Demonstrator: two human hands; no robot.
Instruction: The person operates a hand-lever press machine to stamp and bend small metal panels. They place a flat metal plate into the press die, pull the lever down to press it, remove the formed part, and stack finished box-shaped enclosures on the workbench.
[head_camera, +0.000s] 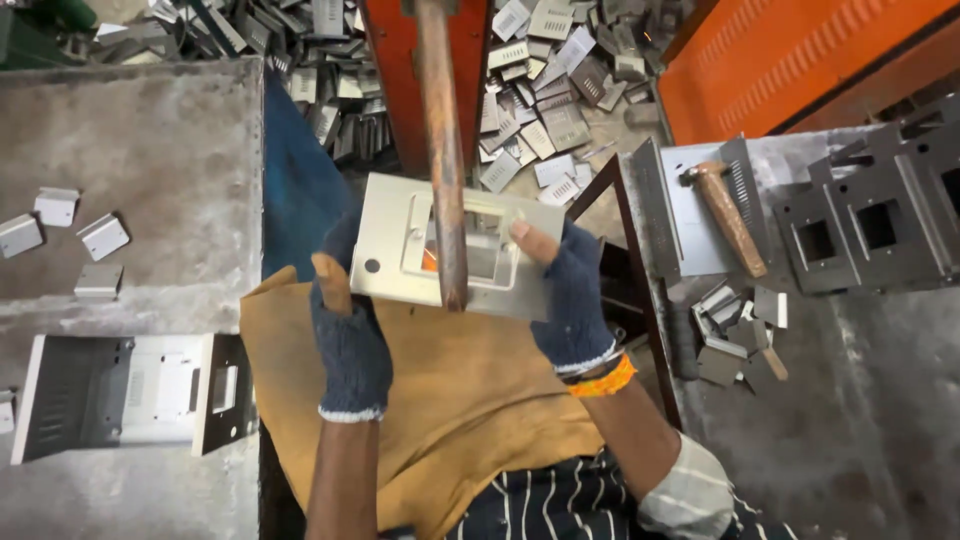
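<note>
Hands grasp opposite ends of the metal plate (455, 248), left hand (350, 340) lower left, right hand (572, 300) right, its long axis crossing the upright rusty rod (443, 150) at frame centre.

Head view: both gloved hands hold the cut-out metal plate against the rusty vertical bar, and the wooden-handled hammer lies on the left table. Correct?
Not quite. The head view shows the hammer on the right table, not the left. The rest holds: the left hand and right hand, both gloved, hold the metal plate against the rusty bar.
</note>
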